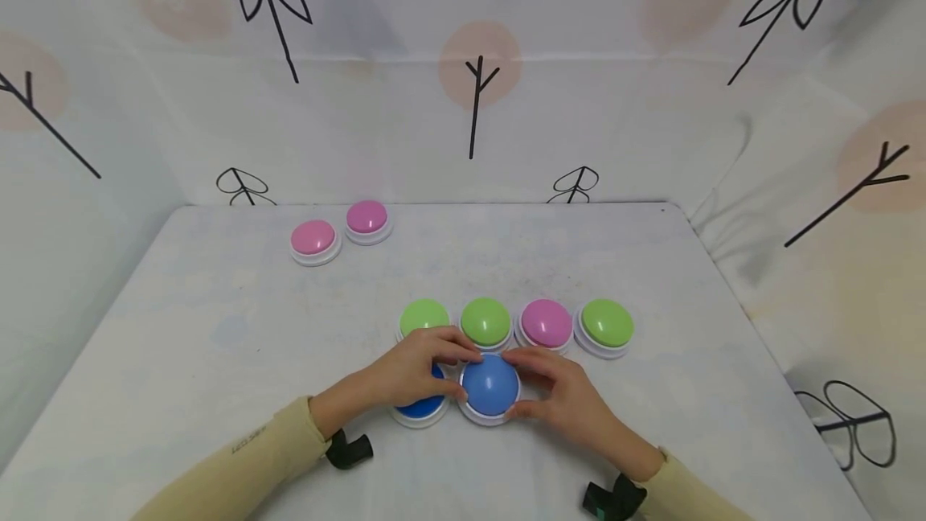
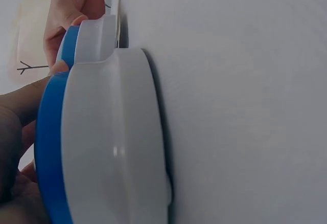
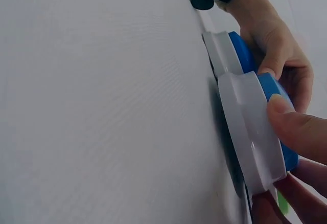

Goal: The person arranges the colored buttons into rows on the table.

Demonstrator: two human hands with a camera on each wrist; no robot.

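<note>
A blue domed buzzer button [image 1: 491, 386] with a white base lies between the two hands in the head view. My right hand [image 1: 567, 396] grips its right side, thumb [image 3: 288, 121] at the near edge and fingers at the far edge. From the left, my left hand [image 1: 412, 368] holds the same button, its fingertips at the upper rim and its thumb at the lower left. Beneath the left hand sits a second, darker-looking blue buzzer button [image 1: 423, 408], partly covered. In the right wrist view the held button's base [image 3: 250, 132] appears slightly tilted, close over the table.
Behind the hands runs a row of green [image 1: 485, 322], pink [image 1: 546, 323] and green [image 1: 608, 323] buttons, with another green one [image 1: 424, 316] at its left end. Two pink buttons [image 1: 313, 238] stand at the table's back left. Patterned cloth [image 1: 405, 127] rises behind the white table [image 1: 239, 288].
</note>
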